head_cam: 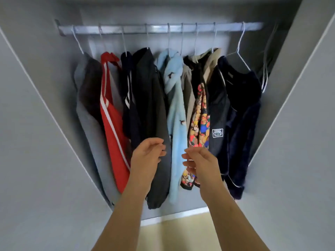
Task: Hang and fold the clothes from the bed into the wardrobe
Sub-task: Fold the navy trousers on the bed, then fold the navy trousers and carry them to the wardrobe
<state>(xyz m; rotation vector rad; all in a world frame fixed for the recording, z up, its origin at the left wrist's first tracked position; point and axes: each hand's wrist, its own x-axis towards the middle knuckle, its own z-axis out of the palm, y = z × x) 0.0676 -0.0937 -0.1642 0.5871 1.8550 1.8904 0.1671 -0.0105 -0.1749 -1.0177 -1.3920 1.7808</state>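
Hanging lengthwise down, clothes (176,115) on level rail (159,29), left hand (147,156), right hand (201,163) raised

You can slip a hand in at the right end of the rail (159,29), between the dark blue top (243,98) and the right wall (286,66), where only bare hangers (266,69) dangle, but clothes (150,98) crowd the rest of it.

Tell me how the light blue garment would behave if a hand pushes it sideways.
The light blue garment is probably floppy: it hangs in soft, twisted folds. Its surface looks fluffy, so likely light and not slippery. Pushed, it would probably swing or slide along the rail, since only a thin wire hanger carries it.
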